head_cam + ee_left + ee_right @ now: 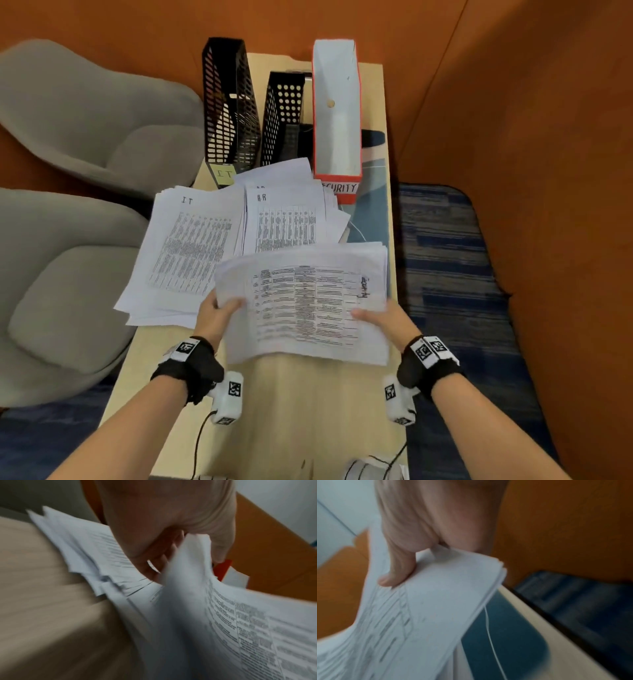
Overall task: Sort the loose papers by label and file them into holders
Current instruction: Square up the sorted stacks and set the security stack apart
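Both hands hold a stack of printed papers (305, 301) marked "Security" above the wooden table (274, 411). My left hand (219, 315) grips its left edge (188, 574), thumb on top. My right hand (373, 317) grips the right edge (453, 588), thumb (397, 574) pressing down. On the table lie an "IT" pile (186, 250) and an "HR" pile (287, 219). Behind them stand a black mesh holder (227, 106) with an "IT" note (224, 174), a second black holder (284, 113), and a red-and-white "SECURITY" holder (337, 113), which looks empty.
Two grey chairs (78, 113) stand left of the narrow table. Orange walls (531, 137) close in behind and to the right. A blue mat (373, 212) lies under the right-hand holder. Cables (394, 459) run near the table's front edge.
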`<state>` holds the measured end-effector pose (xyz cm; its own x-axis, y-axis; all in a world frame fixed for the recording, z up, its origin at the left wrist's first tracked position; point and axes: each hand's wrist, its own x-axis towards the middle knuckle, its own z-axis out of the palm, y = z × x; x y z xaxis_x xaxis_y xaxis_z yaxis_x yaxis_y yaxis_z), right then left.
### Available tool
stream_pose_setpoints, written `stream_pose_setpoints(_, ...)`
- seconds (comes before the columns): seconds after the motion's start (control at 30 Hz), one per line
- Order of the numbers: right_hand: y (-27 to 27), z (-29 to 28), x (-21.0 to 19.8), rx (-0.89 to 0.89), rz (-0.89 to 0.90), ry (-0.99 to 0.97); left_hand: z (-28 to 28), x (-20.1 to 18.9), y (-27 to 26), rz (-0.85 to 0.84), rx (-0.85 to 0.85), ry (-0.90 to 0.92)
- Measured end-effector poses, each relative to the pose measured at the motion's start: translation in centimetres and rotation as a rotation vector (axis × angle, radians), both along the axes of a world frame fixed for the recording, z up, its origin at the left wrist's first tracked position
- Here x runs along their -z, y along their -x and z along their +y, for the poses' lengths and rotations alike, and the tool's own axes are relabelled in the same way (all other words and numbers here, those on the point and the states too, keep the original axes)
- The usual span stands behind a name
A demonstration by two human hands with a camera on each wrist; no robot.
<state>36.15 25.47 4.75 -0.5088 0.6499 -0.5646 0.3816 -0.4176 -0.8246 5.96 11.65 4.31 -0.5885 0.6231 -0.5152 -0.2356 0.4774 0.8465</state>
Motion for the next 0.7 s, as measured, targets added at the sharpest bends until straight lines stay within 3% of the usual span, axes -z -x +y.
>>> stream_pose_setpoints(0.2,1.7,10.3,-11.9,-0.1,0.057,-0.214,7.3,-5.5,1.5,-0.388,0.159,-0.173)
stream_pose_setpoints(0.3,2.8,15.8,-19.6,-0.08,0.049,-0.431,13.4,-10.0,3.1,-0.283,0.25,-0.331)
stream_pose_setpoints(0.4,4.1,20.5,-25.5,0.172,0.055,-0.683,20.0,-15.0,5.2,-0.12,0.191,-0.463)
stream_pose_setpoints(0.5,5.6,22.3,-26.4,0.366,0.229,-0.506,25.6,-16.0,7.0,-0.086,0.078,-0.485)
stream_pose_setpoints(0.6,10.0,20.0,-23.3,0.218,0.204,-0.276,29.0,-15.1,5.6,-0.233,0.067,-0.452)
stream_pose_setpoints(0.7,15.7,17.0,-18.9,0.155,0.253,-0.221,30.6,-13.1,2.0,-0.355,0.161,-0.454)
